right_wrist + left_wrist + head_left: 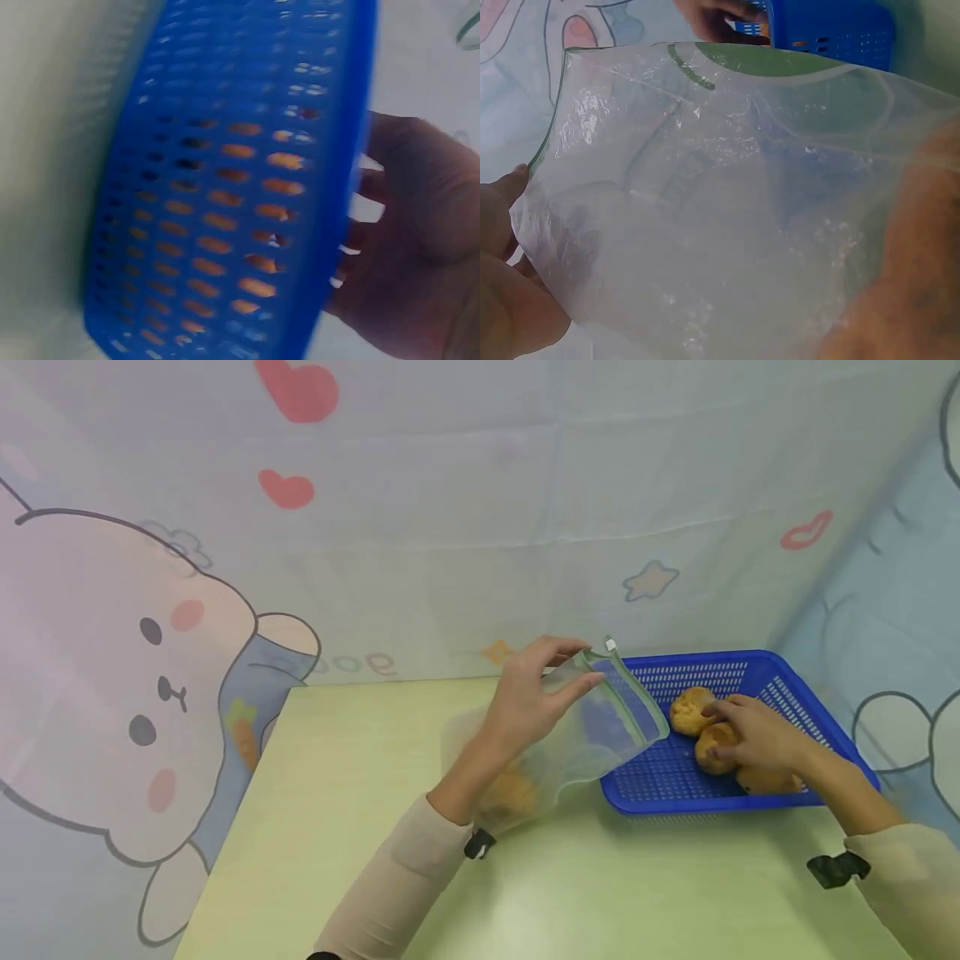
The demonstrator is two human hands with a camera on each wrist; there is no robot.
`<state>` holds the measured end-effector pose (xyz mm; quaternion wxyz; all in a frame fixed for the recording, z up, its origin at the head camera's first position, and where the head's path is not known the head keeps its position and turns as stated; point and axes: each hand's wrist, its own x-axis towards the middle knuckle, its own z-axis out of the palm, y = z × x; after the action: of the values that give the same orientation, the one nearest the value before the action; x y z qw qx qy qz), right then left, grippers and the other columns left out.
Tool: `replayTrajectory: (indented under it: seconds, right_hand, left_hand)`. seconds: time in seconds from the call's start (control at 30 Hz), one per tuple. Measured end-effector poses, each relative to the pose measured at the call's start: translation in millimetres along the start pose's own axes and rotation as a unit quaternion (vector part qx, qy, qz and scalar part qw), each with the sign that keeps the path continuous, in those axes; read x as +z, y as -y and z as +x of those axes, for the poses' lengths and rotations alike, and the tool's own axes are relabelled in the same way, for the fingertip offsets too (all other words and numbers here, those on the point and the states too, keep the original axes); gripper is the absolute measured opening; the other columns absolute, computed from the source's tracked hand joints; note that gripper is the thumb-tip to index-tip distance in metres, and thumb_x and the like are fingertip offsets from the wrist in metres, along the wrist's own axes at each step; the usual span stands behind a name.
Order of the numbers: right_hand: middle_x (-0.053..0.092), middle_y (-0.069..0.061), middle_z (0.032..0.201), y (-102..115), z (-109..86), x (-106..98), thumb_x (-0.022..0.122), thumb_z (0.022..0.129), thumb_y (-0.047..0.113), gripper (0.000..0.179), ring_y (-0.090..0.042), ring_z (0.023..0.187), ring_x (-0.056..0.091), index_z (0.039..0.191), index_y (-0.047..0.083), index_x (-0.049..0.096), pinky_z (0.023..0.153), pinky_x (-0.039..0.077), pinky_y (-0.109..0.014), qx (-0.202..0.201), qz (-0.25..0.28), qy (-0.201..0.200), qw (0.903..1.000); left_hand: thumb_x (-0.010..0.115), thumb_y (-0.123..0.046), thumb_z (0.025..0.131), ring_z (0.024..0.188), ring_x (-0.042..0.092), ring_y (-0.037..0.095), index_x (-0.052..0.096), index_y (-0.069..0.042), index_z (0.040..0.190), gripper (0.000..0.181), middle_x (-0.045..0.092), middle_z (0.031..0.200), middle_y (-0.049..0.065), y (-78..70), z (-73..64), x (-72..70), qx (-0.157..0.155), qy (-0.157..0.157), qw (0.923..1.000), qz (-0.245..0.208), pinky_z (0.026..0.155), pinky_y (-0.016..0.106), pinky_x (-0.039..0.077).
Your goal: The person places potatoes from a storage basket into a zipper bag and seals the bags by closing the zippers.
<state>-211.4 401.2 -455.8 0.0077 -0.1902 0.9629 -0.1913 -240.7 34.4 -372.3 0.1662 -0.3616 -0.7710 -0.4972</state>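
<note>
From my head view I count one clear bag (558,752), one blue basket (660,781) and four visible bread rolls (692,710) inside it (something golden blurs through the bag, too). The rolls look rounded, golden-brown, rough-crusted. The left hand (528,697) pinches the bag near its green-edged mouth; the right hand (761,735) grips the middle roll (714,752).

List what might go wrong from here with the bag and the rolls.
Only the left hand grips the bag, near its mouth, so it may sag or narrow there. The rolls sit close together by the right hand, so lifting one might knock its neighbour.
</note>
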Motion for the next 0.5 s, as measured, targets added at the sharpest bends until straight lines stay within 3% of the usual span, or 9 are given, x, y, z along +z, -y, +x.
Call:
replayTrajectory:
  seconds: [0.1, 0.2, 0.37, 0.5]
  right_hand:
    - [0.061, -0.033, 0.125, -11, -2.5, 9, 0.090, 0.087, 0.029, 0.058, -0.055, 0.116, 0.055, 0.129, -0.004, 0.066, 0.095, 0.048, -0.072, 0.017, -0.039, 0.033, 0.9985]
    - [0.059, -0.034, 0.128, -16, -3.0, 17, 0.091, 0.085, 0.032, 0.060, -0.059, 0.119, 0.050, 0.130, 0.000, 0.067, 0.096, 0.046, -0.075, 0.037, -0.057, 0.039, 0.9970]
    - [0.061, -0.032, 0.123, -18, -1.3, 20, 0.095, 0.079, 0.033, 0.061, -0.058, 0.118, 0.051, 0.124, 0.000, 0.068, 0.095, 0.045, -0.074, 0.021, -0.060, 0.017, 0.9978]
    - [0.064, -0.027, 0.119, -14, 1.2, 8, 0.096, 0.078, 0.037, 0.067, -0.050, 0.112, 0.058, 0.123, -0.003, 0.067, 0.092, 0.048, -0.068, 0.006, -0.027, -0.014, 0.9995]
  left_hand:
    - [0.082, -0.022, 0.096, 0.118, 0.068, 0.019, 0.072, -0.006, 0.127, 0.037, 0.073, 0.124, 0.007, -0.1, 0.6, -0.7, 0.004, 0.007, 1.0000, 0.005, 0.102, 0.020, 0.051]
    - [0.083, -0.021, 0.096, 0.118, 0.068, 0.020, 0.072, -0.005, 0.127, 0.037, 0.073, 0.123, 0.008, -0.5, 0.2, -1.6, 0.003, 0.008, 0.9999, 0.008, 0.102, 0.019, 0.051]
    - [0.083, -0.021, 0.095, 0.118, 0.068, 0.020, 0.072, -0.004, 0.127, 0.038, 0.073, 0.124, 0.008, 0.0, -1.7, -2.3, 0.001, 0.010, 0.9999, 0.005, 0.102, 0.020, 0.051]
    - [0.082, -0.024, 0.096, 0.118, 0.068, 0.018, 0.072, -0.006, 0.128, 0.038, 0.073, 0.125, 0.007, -0.6, -0.4, -2.9, 0.002, 0.010, 0.9999, 0.013, 0.102, 0.019, 0.051]
